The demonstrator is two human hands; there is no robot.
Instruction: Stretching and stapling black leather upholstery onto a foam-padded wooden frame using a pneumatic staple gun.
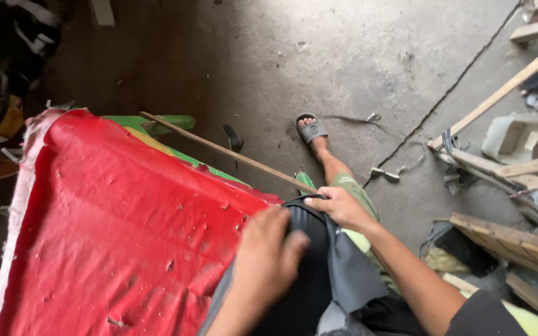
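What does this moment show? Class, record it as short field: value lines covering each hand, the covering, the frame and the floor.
left hand: pressed flat on the dark fabric
right hand: pinching the dark fabric's upper edge
red sheet: spread over a panel, scuffed, with small tears
wooden stick: lying aslant past the red sheet's far edge
foot: in a grey sandal on the concrete floor
wood scraps: piled at the right

Daylight appears to enter from upper right, brightening the concrete floor [344, 56]. Upper-left corner is dim. The left hand [266, 261] is slightly motion-blurred.
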